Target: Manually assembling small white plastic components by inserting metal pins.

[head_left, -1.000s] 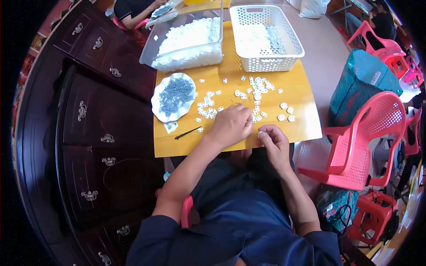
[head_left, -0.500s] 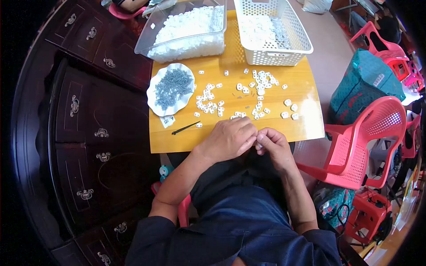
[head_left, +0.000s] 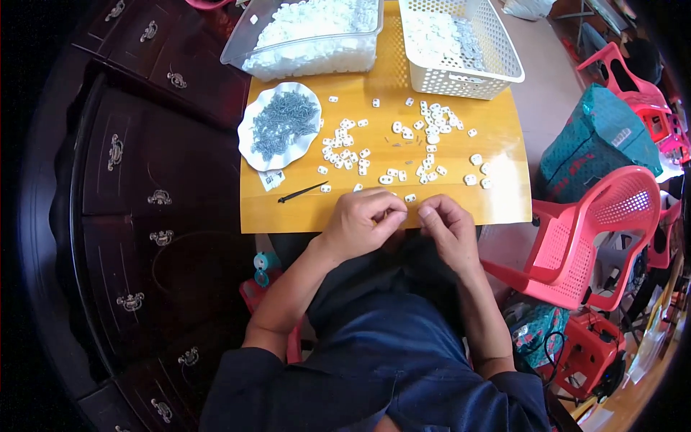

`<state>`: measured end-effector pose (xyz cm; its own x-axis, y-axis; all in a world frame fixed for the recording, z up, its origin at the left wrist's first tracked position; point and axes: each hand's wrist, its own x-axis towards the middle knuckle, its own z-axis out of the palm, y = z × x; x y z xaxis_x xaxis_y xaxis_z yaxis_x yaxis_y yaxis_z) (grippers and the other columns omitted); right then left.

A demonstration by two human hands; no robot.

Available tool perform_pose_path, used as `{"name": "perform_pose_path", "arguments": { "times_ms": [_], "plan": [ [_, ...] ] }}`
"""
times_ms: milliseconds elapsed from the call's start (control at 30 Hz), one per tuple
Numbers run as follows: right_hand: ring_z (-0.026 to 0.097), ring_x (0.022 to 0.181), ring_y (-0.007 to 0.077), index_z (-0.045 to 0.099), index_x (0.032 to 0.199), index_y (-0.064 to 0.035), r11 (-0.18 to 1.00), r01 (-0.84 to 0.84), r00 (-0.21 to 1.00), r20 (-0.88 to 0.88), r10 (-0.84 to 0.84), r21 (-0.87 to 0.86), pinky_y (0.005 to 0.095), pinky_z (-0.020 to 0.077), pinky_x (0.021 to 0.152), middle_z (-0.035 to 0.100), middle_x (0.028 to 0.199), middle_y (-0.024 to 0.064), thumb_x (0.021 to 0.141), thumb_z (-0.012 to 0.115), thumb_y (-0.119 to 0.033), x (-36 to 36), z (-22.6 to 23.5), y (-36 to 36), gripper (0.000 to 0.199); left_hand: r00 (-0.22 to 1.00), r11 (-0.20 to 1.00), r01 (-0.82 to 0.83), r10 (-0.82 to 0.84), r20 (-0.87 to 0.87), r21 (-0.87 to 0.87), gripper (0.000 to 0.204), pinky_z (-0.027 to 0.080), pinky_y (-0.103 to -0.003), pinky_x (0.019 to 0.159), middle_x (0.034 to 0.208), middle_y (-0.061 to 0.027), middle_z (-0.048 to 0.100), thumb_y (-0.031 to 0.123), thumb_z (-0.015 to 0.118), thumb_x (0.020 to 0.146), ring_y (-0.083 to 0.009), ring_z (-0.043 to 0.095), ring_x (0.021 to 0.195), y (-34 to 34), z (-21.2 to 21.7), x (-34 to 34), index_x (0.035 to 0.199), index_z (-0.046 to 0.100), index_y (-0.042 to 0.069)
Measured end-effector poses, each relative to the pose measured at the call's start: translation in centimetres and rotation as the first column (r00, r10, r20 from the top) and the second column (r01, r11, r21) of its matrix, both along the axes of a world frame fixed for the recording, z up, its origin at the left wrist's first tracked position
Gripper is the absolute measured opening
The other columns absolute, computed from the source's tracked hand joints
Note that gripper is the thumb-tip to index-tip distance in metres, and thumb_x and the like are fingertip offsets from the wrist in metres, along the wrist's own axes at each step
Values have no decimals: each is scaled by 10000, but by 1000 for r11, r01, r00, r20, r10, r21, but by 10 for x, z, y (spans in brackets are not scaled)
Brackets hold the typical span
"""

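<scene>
At the table's near edge my left hand (head_left: 366, 222) is closed, thumb tip against the curled index finger. My right hand (head_left: 450, 229), just right of it with a small gap, pinches thumb to fingers. Whatever either pinch holds is too small or hidden to make out. Small white two-holed plastic pieces (head_left: 338, 155) lie scattered beyond my hands, with another cluster (head_left: 440, 117) further right. One white piece (head_left: 410, 198) lies right by my fingertips. A white scalloped plate (head_left: 250, 147) at the left bears a heap of small grey metal screws or pins (head_left: 284, 124).
A thin black tool (head_left: 302, 192) lies near the plate. At the back stand a clear bin (head_left: 288, 68) of white pieces and a cream perforated basket (head_left: 461, 85). A dark drawer cabinet (head_left: 115, 187) borders the left; a pink chair (head_left: 576, 245) and a teal bag (head_left: 597, 140) stand right.
My hands have drawn apart; before, the fingertips met. My left hand has turned so its thumb shows. The view has shifted, and a white piece by my fingertips is uncovered.
</scene>
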<state>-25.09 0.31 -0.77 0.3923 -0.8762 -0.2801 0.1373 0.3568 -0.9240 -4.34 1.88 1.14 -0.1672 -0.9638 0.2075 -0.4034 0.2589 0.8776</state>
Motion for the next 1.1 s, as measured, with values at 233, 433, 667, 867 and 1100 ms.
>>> {"name": "perform_pose_path", "arguments": {
  "times_ms": [233,433,667,867,1100],
  "plan": [
    [677,794,329,675,993,-3,671,-280,717,-614,-330,-686,373,543,717,659,875,165,913,704,-62,-5,3,-24,104,990,988,-142,143,-17,59,24,429,-236,530,745,-22,656,3,736,869,-59,546,586,6,-10,18,891,727,4],
    [662,867,346,698,989,-33,575,-330,678,-612,-407,-749,398,542,750,654,970,143,844,757,-53,3,5,-25,158,989,989,-131,136,-61,72,21,431,-236,533,742,-23,648,2,734,871,-60,552,595,12,-15,20,877,714,1],
    [638,887,327,725,993,-69,433,-431,659,-604,-448,-792,421,527,771,659,952,114,795,773,-72,13,8,-26,204,991,992,-106,111,-70,65,14,458,-241,553,765,-36,660,-3,722,877,-80,586,623,11,-12,20,886,711,-6],
    [632,831,307,697,908,-110,378,-518,674,-639,-372,-767,434,497,744,639,855,83,707,705,-181,12,-14,-39,213,995,995,-87,89,-42,54,39,515,-240,650,833,-51,678,-22,694,882,-91,652,746,10,-14,17,920,703,-26],
    [636,844,276,591,910,-106,311,-589,606,-662,-440,-746,401,493,763,606,886,80,822,626,-209,17,-15,-37,140,994,993,-91,96,-60,74,15,412,-197,594,793,32,611,-22,694,898,-23,494,653,17,-24,12,912,690,-21]
  ]
}}
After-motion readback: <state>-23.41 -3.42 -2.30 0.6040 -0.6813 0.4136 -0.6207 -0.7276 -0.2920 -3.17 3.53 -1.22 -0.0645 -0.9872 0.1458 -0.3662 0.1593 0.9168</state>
